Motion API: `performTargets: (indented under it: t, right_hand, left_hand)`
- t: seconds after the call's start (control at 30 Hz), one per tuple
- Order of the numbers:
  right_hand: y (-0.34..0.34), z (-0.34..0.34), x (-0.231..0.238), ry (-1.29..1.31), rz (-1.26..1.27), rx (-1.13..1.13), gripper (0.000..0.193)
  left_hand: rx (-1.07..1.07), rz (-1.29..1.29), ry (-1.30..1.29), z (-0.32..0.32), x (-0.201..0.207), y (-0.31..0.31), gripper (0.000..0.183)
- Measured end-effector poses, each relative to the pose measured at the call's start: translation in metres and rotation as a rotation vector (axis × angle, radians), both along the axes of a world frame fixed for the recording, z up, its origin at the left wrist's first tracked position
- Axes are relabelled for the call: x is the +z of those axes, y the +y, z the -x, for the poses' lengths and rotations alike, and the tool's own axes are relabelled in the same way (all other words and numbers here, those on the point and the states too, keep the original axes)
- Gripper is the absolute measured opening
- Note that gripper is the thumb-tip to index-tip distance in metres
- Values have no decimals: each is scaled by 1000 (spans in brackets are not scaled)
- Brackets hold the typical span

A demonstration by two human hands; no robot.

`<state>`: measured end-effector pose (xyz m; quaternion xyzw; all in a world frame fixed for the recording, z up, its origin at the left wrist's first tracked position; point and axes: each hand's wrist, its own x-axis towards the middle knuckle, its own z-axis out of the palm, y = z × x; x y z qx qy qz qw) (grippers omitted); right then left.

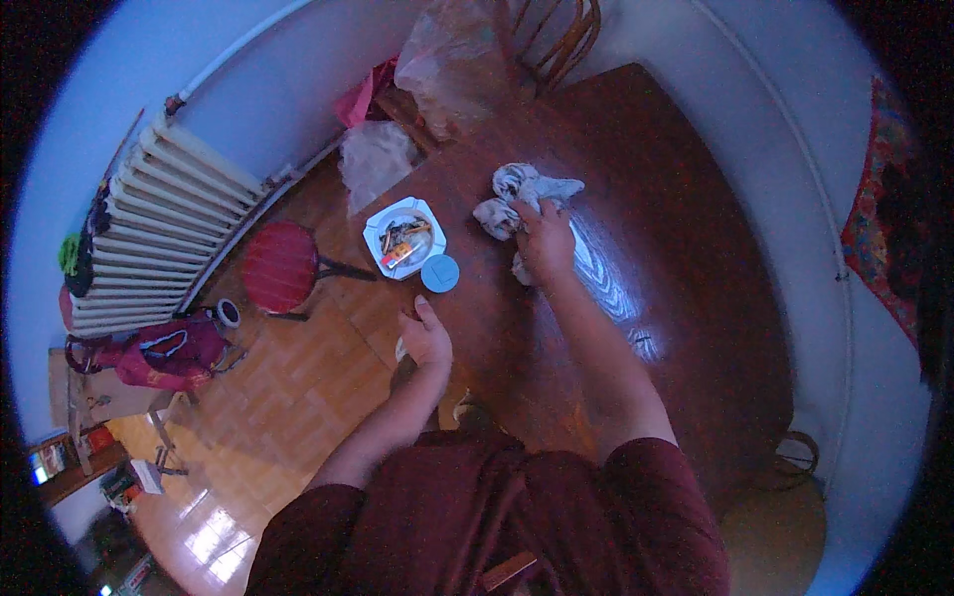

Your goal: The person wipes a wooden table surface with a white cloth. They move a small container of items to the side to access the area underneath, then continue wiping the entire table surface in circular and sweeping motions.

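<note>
With the right hand [547, 244] we are grasping the probably soft, light cloth [542, 188] by its folds; left hand [429, 340] grip: we cannot tell.

There are two hands [427, 338] [547, 244], one cloth [550, 188], one ashtray [374, 232], one red stool [278, 266].

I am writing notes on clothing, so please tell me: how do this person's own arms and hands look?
Short dark maroon sleeves, of one colour with the shirt, leave both forearms bare. The left hand and right hand wear no gloves. No watch or bracelet shows; whether the fingers carry rings, the dim, grainy picture does not tell.
</note>
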<state>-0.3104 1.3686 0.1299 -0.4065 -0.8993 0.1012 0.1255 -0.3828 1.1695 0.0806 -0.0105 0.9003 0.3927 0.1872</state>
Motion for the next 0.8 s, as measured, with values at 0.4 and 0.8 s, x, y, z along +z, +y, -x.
performTargets:
  t: [0.4,0.8]
  right_hand:
    - [-39,-93,-5,-21,-32,0,51]
    - [4,-24,-13,66,0,133,46]
  left_hand:
    - [12,-121,-53,-3,-19,-7,65]
    - [-44,-42,21,3,-5,-7,72]
